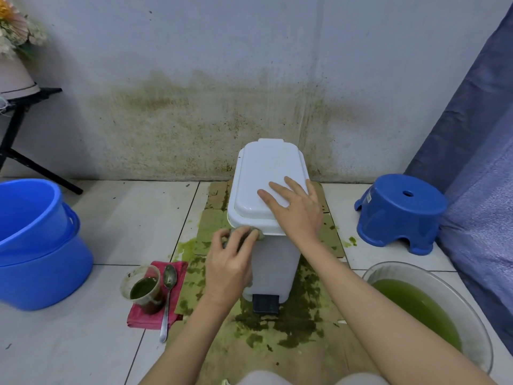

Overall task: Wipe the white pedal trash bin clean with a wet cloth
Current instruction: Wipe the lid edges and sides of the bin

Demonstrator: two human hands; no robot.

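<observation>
On the stained cardboard [266, 343] by the wall, the white pedal trash bin [273, 262] is steadied by the right hand [294, 209], fingers flat on its lid, while the left hand [231, 262] grips the wet cloth [244, 234] under the front rim, best wiped downward with firm, overlapping strokes.

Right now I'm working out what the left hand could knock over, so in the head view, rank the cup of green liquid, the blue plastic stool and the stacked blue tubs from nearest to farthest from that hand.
1. Cup of green liquid, on the red cloth just left of the left hand.
2. Stacked blue tubs, far left.
3. Blue plastic stool, far right.
</observation>
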